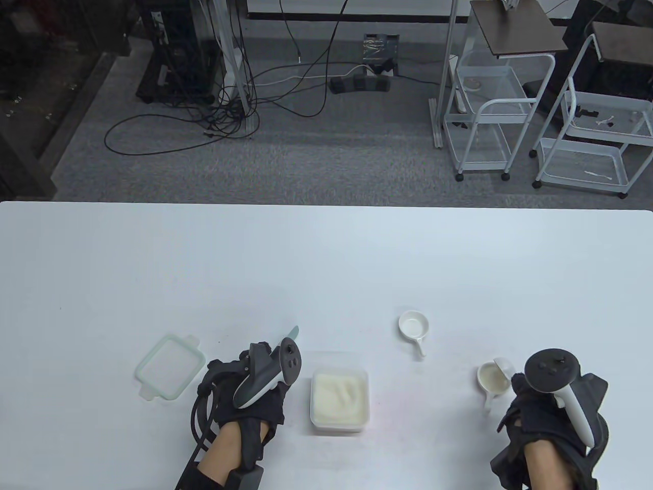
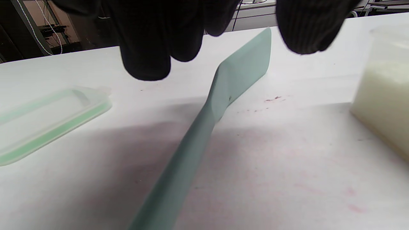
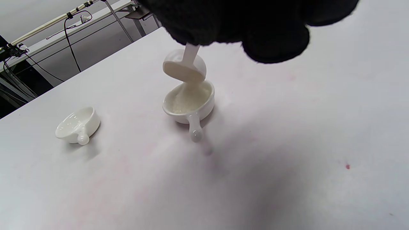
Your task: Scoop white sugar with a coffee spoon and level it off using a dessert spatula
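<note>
As my right hand (image 1: pixel 541 408) grips the spoon (image 3: pixel 184 67) and tips sugar into the right-hand dish (image 3: pixel 188 103), lower right of the table view, I judge scooping and leveling done and this the dump step. My left hand (image 1: pixel 245 393) holds the green spatula (image 2: pixel 204 118), lower left. Next: empty the spoon, return to the sugar tub (image 1: pixel 340 400) at bottom centre. Count: two dishes, second one (image 1: pixel 413 326) empty; one tub, one lid (image 1: pixel 167 366), one spoon, one spatula.
</note>
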A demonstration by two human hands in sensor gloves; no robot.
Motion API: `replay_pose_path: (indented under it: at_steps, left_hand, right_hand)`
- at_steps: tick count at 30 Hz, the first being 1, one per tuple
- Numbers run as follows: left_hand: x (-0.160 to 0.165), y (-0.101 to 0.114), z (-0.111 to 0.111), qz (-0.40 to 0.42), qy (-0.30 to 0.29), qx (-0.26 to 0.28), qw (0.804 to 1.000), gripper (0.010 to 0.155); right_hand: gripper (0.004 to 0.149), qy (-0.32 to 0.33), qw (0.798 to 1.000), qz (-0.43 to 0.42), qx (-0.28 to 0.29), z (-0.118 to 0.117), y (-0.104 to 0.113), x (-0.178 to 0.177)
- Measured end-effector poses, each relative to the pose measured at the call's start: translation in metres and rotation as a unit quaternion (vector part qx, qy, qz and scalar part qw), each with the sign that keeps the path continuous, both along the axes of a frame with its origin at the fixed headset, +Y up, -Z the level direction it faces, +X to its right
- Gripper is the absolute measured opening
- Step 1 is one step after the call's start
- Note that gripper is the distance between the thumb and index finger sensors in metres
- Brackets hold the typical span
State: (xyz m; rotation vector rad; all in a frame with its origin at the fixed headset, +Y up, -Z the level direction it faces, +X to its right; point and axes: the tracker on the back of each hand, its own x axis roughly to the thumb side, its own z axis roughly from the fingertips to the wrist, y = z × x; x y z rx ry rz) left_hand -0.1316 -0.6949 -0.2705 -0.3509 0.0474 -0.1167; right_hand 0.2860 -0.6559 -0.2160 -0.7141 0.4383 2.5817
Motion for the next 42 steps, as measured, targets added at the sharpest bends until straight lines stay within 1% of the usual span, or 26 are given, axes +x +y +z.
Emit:
replay_pose_path:
  at_steps: [10,15,17,20,22,23,24,26,28,30,33,34,36,37,38,39,40,41,42]
  left_hand:
    - [0.0,0.0,0.0,0.0,0.002,-0.001,1.0,0.086]
    - [0.0,0.0,0.0,-0.001,0.002,-0.005,1.0,0.086]
    - [0.0,0.0,0.0,-0.001,0.002,-0.005,1.0,0.087]
    - [0.0,0.0,0.0,0.001,0.001,0.0,1.0,0.087]
    - [0.0,0.002,0.0,0.008,-0.001,0.01,1.0,0.086]
    - [0.0,0.004,0.0,0.015,-0.004,0.017,1.0,0.086]
    - [0.0,0.005,0.0,0.021,-0.005,0.023,1.0,0.086]
    - [0.0,0.008,0.001,0.038,-0.009,0.038,0.999,0.086]
    - [0.001,0.01,0.002,0.05,-0.013,0.048,0.998,0.087]
    - [0.001,0.011,0.002,0.056,-0.018,0.058,0.997,0.087]
    - [0.002,0.012,0.002,0.065,-0.031,0.073,0.995,0.087]
    - [0.003,0.012,0.003,0.07,-0.036,0.08,0.994,0.087]
    - [0.007,0.012,0.003,0.087,-0.074,0.098,0.989,0.088]
    - [0.01,0.012,0.004,0.096,-0.102,0.106,0.985,0.089]
    - [0.013,0.011,0.004,0.105,-0.129,0.105,0.98,0.091]
    - [0.016,0.009,0.004,0.119,-0.159,0.1,0.975,0.094]
    - [0.021,0.005,0.005,0.148,-0.201,0.079,0.965,0.097]
    - [0.025,0.002,0.006,0.174,-0.226,0.059,0.957,0.102]
    - [0.028,-0.001,0.007,0.194,-0.24,0.05,0.95,0.105]
  right_hand:
    - [0.052,0.007,0.999,0.038,0.005,0.0,0.005,-0.007]
    - [0.052,0.008,0.999,0.04,0.009,0.001,0.008,-0.008]
    - [0.052,0.005,0.999,0.033,0.019,0.002,0.009,-0.007]
    - [0.052,0.003,0.999,-0.008,0.051,0.005,0.014,-0.003]
    - [0.051,-0.006,0.991,-0.075,0.111,0.008,0.018,0.001]
    - [0.051,-0.008,0.98,-0.121,0.158,0.009,0.022,0.002]
    - [0.051,-0.006,0.976,-0.134,0.169,0.009,0.023,0.001]
    - [0.052,0.033,0.959,-0.195,0.205,0.008,0.026,-0.004]
    - [0.053,0.059,0.94,-0.258,0.215,0.005,0.027,-0.013]
    - [0.053,0.081,0.927,-0.291,0.225,0.004,0.028,-0.022]
    - [0.052,0.118,0.914,-0.308,0.236,0.002,0.03,-0.039]
    - [0.052,0.128,0.912,-0.307,0.238,0.001,0.03,-0.043]
    - [0.051,0.174,0.913,-0.281,0.24,-0.001,0.03,-0.061]
    - [0.051,0.226,0.915,-0.236,0.239,-0.003,0.03,-0.072]
    - [0.05,0.258,0.915,-0.208,0.231,-0.004,0.029,-0.08]
    - [0.05,0.283,0.915,-0.186,0.222,-0.004,0.027,-0.087]
    - [0.05,0.314,0.912,-0.161,0.21,-0.005,0.023,-0.099]
    - [0.049,0.336,0.908,-0.151,0.198,-0.005,0.019,-0.109]
    - [0.049,0.351,0.906,-0.132,0.194,-0.005,0.016,-0.117]
